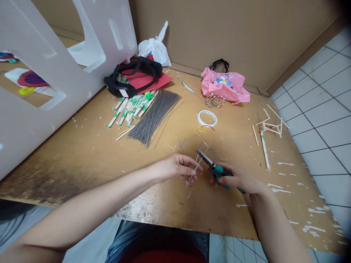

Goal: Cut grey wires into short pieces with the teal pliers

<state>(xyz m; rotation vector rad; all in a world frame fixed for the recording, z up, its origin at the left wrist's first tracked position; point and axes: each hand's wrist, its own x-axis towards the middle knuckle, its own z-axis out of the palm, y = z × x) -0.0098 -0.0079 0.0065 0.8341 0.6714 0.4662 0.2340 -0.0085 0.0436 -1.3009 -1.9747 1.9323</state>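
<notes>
My left hand [183, 168] is closed, pinching several thin grey wires [197, 164] that slant up to the right over the table. Around the green-and-black handles of a pair of pliers [218, 171] my right hand [235, 178] is wrapped. The dark jaws of the pliers point up and left, at the upper part of the wires; whether they grip one I cannot tell. Loose wires [212, 149] lie on the table just beyond the jaws. A yellow and a red wire curl beside the white tape roll [199, 118].
A bundle of grey wires [156, 117] lies left of centre, by wrapped chopsticks [131, 109] and a black headset [122, 89]. Behind are a white bag [155, 49] and a pink bag [238, 86]. At right lies a stick frame [271, 126]. A white plastic panel [115, 54] stands left.
</notes>
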